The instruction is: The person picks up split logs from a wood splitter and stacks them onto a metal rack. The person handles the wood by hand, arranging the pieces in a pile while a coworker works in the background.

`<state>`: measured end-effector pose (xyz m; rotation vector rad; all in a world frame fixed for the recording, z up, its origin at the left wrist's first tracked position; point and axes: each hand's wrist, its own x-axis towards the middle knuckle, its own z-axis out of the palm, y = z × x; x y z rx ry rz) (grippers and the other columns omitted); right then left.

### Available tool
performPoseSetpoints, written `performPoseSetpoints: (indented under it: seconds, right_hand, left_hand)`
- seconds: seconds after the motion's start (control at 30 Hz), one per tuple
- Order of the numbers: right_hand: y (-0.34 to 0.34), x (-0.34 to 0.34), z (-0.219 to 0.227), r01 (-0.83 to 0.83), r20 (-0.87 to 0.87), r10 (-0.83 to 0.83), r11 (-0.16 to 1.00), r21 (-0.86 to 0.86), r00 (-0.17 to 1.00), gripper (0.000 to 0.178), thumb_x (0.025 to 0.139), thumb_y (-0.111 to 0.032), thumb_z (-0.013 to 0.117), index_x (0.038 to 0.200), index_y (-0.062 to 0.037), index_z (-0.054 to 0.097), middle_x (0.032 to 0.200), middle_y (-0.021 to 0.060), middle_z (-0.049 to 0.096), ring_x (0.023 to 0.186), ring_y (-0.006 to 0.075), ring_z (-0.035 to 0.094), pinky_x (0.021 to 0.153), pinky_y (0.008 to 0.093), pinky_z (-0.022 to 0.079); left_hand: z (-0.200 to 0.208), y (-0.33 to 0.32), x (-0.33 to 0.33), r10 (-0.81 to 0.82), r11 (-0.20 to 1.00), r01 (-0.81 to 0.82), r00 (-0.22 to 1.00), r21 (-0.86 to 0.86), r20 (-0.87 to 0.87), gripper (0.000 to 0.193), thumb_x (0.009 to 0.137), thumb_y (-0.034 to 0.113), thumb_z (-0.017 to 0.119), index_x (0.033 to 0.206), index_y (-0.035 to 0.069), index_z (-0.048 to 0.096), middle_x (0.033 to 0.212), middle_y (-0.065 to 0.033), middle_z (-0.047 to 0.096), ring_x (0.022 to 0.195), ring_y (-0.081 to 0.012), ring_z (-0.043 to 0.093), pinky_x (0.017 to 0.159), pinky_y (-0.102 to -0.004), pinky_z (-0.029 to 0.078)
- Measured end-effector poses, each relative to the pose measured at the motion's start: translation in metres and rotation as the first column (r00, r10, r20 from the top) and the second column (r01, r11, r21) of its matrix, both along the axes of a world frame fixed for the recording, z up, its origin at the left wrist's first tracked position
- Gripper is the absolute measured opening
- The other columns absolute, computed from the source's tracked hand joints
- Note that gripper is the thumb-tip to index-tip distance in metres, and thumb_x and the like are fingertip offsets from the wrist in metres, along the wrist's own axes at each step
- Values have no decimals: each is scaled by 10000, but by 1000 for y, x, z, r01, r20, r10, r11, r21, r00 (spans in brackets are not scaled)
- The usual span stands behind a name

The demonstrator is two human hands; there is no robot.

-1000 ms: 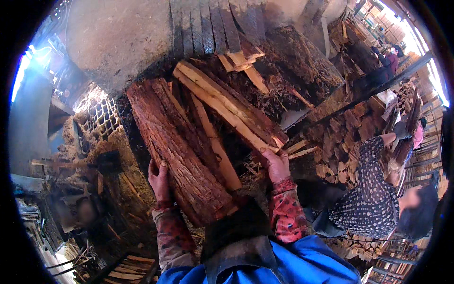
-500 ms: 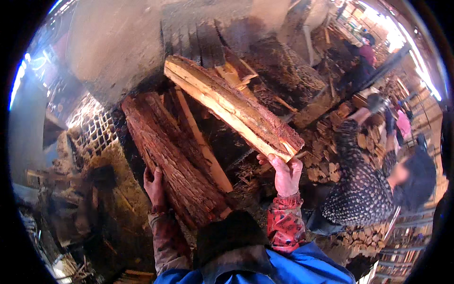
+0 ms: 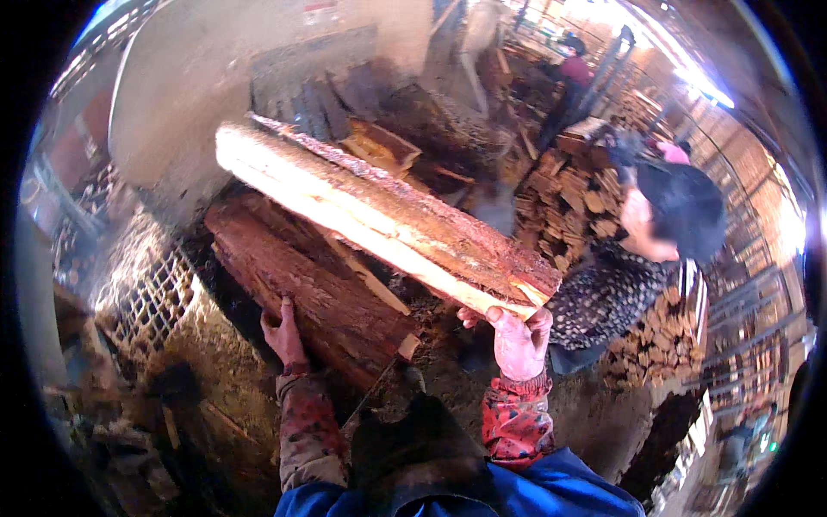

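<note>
My right hand (image 3: pixel 522 343) is closed around the near end of a long split log (image 3: pixel 388 228), thumb on top, fingers partly hidden beneath. The log is raised at a slant, with a pale cut face and reddish bark along its upper edge. Below and to its left lies a thick, bark-covered slab of wood (image 3: pixel 301 284). My left hand (image 3: pixel 288 338) rests at this slab's left edge, thumb and fingers apart. Both forearms wear patterned red sleeves.
A co-worker (image 3: pixel 637 250) in a dark cap and spotted top bends close on my right. Piles of split wood (image 3: pixel 564 202) lie beyond and beside them. A metal mesh (image 3: pixel 164 293) stands at left, a pale, wide surface (image 3: pixel 215 77) behind. Another person (image 3: pixel 575 69) is farther back.
The split log's far end has swung left and the log appears larger, while my right hand keeps its grip. My left hand stays by the slab. The co-worker's head has moved closer to the log.
</note>
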<state>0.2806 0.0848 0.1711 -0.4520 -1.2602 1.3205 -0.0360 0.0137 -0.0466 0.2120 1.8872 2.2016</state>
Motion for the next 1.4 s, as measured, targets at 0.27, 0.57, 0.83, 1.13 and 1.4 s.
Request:
performPoseSetpoints:
  seconds: [0.27,0.57,0.83,1.13,1.4]
  right_hand:
    - [-25,69,39,92,-336,-27,980,179,941,424,842,-149,631,1173,55,464,908,262,623,653,407,637,492,460,534]
    - [-69,252,86,835,-441,-712,504,222,547,478,881,-176,583,1260,73,433,1107,204,602,845,308,645,741,380,560]
    - [-80,411,1,920,-355,-884,370,-132,305,305,841,-46,488,1105,105,507,1009,212,626,777,339,667,667,401,578]
    - [-80,479,-59,928,-336,-940,180,-327,64,294,857,-51,509,1130,56,513,1051,169,622,847,306,655,716,424,570]
    - [-19,539,-28,951,-367,-926,187,-246,87,294,872,-46,535,1152,40,503,1095,178,605,902,334,643,756,433,567]
  left_hand:
    - [7,-8,-6,-111,993,111,994,-41,10,758,798,428,713,1284,-85,439,1255,-201,525,1078,-260,528,933,-364,439]
    - [-37,-15,-67,-235,971,221,955,-95,-180,977,694,550,744,1355,-53,352,1273,-242,495,1083,-324,537,950,-433,452]
    - [45,58,44,-155,869,128,988,-478,-16,883,714,643,660,1251,-42,507,1225,-184,562,1087,-312,551,942,-433,463]
    - [79,153,146,-343,791,250,937,-559,-67,879,720,653,644,1231,-52,522,1205,-191,571,1073,-312,558,929,-425,465]
    - [87,184,177,-366,752,272,930,-601,-36,876,725,662,630,1212,-60,535,1187,-198,580,1060,-311,564,918,-417,466]
